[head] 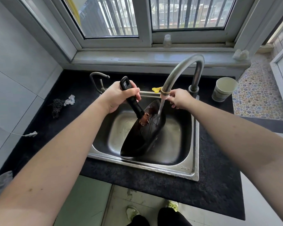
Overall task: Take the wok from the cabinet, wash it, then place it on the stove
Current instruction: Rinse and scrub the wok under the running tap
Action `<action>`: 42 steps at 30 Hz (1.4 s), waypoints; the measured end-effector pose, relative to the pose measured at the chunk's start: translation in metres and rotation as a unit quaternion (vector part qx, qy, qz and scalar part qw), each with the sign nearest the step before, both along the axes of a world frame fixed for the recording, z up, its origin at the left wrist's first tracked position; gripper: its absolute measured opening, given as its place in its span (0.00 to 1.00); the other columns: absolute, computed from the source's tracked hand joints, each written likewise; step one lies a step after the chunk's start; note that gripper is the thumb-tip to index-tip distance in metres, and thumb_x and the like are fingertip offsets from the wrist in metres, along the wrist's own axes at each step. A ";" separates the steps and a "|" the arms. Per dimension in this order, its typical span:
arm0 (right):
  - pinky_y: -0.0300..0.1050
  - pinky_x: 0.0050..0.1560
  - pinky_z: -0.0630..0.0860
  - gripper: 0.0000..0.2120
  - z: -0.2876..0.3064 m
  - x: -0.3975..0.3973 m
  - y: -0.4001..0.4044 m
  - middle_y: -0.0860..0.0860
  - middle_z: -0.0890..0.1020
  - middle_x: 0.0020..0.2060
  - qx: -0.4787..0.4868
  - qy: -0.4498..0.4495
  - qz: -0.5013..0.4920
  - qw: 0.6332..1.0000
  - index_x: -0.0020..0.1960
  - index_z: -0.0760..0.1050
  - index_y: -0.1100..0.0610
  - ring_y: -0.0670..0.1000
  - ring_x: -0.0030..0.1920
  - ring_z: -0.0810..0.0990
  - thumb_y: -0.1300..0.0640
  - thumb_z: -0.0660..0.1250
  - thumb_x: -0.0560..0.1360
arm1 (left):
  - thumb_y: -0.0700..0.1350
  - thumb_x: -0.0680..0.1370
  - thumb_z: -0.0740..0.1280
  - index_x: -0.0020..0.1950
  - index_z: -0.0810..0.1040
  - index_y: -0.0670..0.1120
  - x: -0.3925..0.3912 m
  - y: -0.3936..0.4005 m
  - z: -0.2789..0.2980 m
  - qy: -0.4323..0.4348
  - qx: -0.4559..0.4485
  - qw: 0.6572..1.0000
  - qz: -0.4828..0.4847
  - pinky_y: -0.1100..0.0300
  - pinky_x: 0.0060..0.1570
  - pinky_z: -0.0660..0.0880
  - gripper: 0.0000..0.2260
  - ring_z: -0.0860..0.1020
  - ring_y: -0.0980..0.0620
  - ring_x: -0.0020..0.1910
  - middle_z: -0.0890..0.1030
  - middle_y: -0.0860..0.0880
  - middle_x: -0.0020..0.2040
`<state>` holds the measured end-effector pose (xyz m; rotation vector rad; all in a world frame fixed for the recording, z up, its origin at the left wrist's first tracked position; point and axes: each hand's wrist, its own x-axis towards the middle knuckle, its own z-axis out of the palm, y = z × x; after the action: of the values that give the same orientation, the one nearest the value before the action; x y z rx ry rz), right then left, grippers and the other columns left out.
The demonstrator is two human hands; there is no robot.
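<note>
My left hand (119,95) is wrapped round the black handle (131,97), holding the wok (142,136) tipped steeply on edge inside the sink (185,168). My right hand (178,98) pinches the spout tip of the faucet (178,70), steering the running water (159,110) onto the bowl near the rusty handle rivets. I judge the rinse goes best if I roll the wok slowly under the stream, keeping its lower rim in the basin so splash stays in. The steel scrubber (56,106) lies on the counter (211,185) to the left.

barred window (153,15) above black countertop (211,168)
</note>
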<state>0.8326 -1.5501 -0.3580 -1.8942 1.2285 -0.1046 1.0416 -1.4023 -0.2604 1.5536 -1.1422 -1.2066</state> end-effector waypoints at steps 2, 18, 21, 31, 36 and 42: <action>0.39 0.29 0.76 0.10 -0.002 0.000 0.000 0.54 0.80 0.41 0.002 0.000 -0.006 1.000 0.58 0.79 0.56 0.51 0.34 0.81 0.53 0.64 0.80 | 0.42 0.74 0.68 0.37 0.78 0.47 -0.001 -0.002 0.000 0.014 -0.006 1.000 0.021 0.44 0.53 0.79 0.06 0.80 0.44 0.41 0.81 0.44 0.36; 0.41 0.32 0.78 0.12 0.001 0.001 0.006 0.56 0.80 0.42 0.000 0.002 -0.022 1.000 0.61 0.77 0.56 0.53 0.34 0.80 0.53 0.64 0.80 | 0.39 0.76 0.66 0.38 0.74 0.48 -0.043 -0.023 -0.009 0.076 -0.023 0.987 0.141 0.49 0.46 0.77 0.08 0.73 0.55 0.31 0.74 0.54 0.27; 0.43 0.34 0.78 0.12 -0.001 0.002 0.006 0.56 0.80 0.42 0.004 0.001 -0.022 1.000 0.61 0.77 0.55 0.54 0.35 0.81 0.52 0.64 0.80 | 0.38 0.77 0.65 0.38 0.73 0.47 -0.039 -0.024 -0.005 0.084 -0.021 0.985 0.150 0.49 0.45 0.75 0.09 0.72 0.54 0.31 0.73 0.53 0.27; 0.39 0.28 0.75 0.07 -0.005 0.002 0.000 0.54 0.81 0.39 0.003 0.004 -0.021 1.000 0.56 0.78 0.53 0.50 0.31 0.79 0.53 0.63 0.80 | 0.33 0.80 0.60 0.36 0.68 0.46 -0.028 -0.002 0.003 0.115 -0.009 0.990 0.080 0.49 0.50 0.74 0.14 0.70 0.52 0.31 0.68 0.50 0.26; 0.39 0.28 0.73 0.08 -0.005 0.003 -0.002 0.53 0.80 0.36 -0.007 -0.003 -0.024 1.000 0.55 0.78 0.54 0.50 0.30 0.79 0.55 0.61 0.81 | 0.35 0.77 0.63 0.34 0.71 0.46 -0.025 0.006 -0.001 0.107 -0.004 0.994 0.018 0.44 0.55 0.75 0.13 0.71 0.52 0.31 0.69 0.50 0.27; 0.42 0.32 0.77 0.08 0.000 0.003 -0.005 0.54 0.81 0.39 -0.007 -0.002 -0.010 1.000 0.55 0.77 0.53 0.53 0.34 0.81 0.54 0.60 0.81 | 0.38 0.73 0.64 0.32 0.71 0.47 -0.024 0.005 -0.004 0.102 -0.012 0.995 0.012 0.47 0.52 0.76 0.10 0.71 0.52 0.31 0.69 0.50 0.27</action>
<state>0.8355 -1.5552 -0.3584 -1.8938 1.2477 -0.1283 1.0174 -1.3974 -0.2643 1.3870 -0.9984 -1.2970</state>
